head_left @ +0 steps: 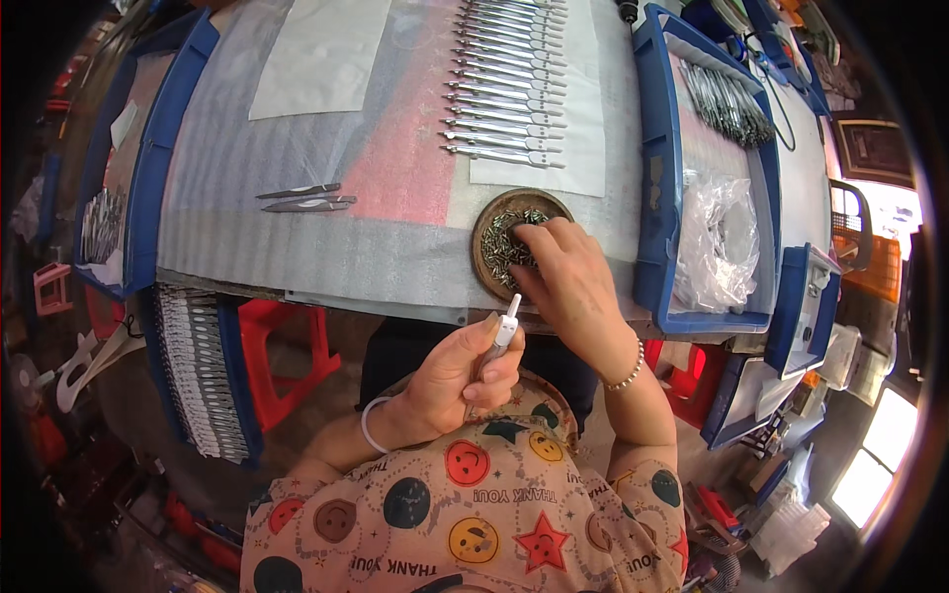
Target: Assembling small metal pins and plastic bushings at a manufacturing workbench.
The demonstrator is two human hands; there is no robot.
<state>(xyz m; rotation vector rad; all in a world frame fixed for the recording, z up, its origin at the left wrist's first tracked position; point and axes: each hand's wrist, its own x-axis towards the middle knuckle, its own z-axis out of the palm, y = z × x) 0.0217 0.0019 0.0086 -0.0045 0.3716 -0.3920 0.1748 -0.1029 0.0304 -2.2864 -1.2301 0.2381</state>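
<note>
My left hand is closed round a slim pen-shaped piece with a white head, its narrow tip pointing up and away from me. Most of its body is hidden by the fingers. A round brown bowl full of small shiny metal pieces, like pins or screws, stands at the table's near edge. My right hand reaches into it from the right; thumb and forefinger are apart among the pieces. Beyond the bowl, several slim silver tools with pale ends lie in a row on white paper.
Two grey pointed tools lie on the left of the table. A blue tray at right holds metal parts and a clear plastic bag. Another blue tray stands at left. Below the edge are a parts crate and a red stool.
</note>
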